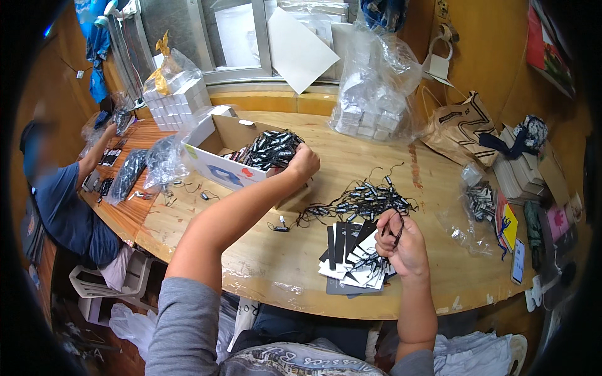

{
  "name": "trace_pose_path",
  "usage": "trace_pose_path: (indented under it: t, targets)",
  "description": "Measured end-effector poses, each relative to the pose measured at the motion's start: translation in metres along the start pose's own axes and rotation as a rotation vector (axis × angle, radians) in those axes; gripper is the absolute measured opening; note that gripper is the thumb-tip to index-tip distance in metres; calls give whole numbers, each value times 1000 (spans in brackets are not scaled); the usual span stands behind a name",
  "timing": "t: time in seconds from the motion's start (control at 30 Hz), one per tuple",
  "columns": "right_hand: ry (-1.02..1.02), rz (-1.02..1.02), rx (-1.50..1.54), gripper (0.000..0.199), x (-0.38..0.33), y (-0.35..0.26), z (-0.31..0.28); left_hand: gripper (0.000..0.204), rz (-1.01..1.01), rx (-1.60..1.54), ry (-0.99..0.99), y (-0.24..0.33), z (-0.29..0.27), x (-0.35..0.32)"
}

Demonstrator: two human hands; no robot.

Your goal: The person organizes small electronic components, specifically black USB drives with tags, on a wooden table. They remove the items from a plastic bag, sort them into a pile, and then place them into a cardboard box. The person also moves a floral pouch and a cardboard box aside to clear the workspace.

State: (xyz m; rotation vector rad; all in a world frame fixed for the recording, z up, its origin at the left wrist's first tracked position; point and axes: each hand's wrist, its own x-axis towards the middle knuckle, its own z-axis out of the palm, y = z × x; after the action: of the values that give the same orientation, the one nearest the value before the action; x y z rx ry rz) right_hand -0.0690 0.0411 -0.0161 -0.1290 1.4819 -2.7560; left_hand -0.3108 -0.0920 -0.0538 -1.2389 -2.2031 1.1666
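My left hand [304, 163] is closed at the right end of an open cardboard box [216, 168], against a heap of black hang-tag strings [271, 150] inside it. Its fingertips are hidden, so what it grips does not show. My right hand [401, 244] pinches a bunch of black tag cords, with small tag ends [375, 262] hanging below the fist. Under it lies a fanned stack of black and white hang tags [338, 250] near the table's front edge. Beyond that hand spreads a loose pile of hang-tag strings [370, 197].
Bagged white boxes [367, 116] stand at the back, with more white boxes [179, 100] at the back left. On the right are a paper bag [461, 128], a bag of tags [481, 199] and a phone [518, 262]. Another person [66, 194] works at the left.
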Motion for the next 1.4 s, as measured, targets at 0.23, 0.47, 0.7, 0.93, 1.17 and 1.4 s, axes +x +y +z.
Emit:
trace_pose_path:
  t: [0.23,0.47,0.7,0.93,1.17,1.4]
  targets:
    - [-37,44,-56,26,5,-15,26,12,-428,-931,435,-57,-52,-15]
    - [-172,42,-300,17,30,-49,99,12,-567,-1681,695,-122,-20,-52]
    - [-211,119,-441,42,76,-29,128,12,-620,-2177,602,-128,-18,-69]
    - [-59,-144,-76,56,141,11,110,12,-794,-3168,976,-127,15,-64]
    - [70,-20,0,54,181,14,111,10,-917,-3178,882,-121,29,-60]
    - [-11,-242,-572,60,200,-99,148,15,-865,-3463,868,-122,28,-58]
